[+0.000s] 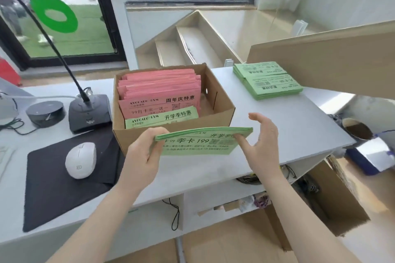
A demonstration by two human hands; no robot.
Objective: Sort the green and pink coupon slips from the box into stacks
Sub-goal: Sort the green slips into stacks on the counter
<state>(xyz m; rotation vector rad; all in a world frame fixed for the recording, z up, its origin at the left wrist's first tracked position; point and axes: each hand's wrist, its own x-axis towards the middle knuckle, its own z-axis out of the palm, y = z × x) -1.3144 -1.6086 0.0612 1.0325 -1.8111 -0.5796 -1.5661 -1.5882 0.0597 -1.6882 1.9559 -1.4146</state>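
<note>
Gripping a thin bundle of green slips point(198, 142) by its left end, the left hand point(143, 156) holds it level in front of the cardboard box point(171, 132), thumb on top and fingers curled beneath. The right hand point(259, 141) is at the bundle's right end with its fingers spread and relaxed; the thumb touches the underside of the printed face near the right edge, and the other fingers stand clear of the paper.

Inside the box a thick row of pink slips point(160, 89) leans toward the far wall, and 1 green slip point(161, 117) stands in front of them against the near wall. To the right of the box, well apart from it, a stack of green slips point(267, 80) lies flat on the white counter point(299, 121). Left of the box sit a black microphone base point(89, 113), a round dark speaker point(44, 113), and a white mouse point(80, 160) on a black mouse pad point(53, 194).
</note>
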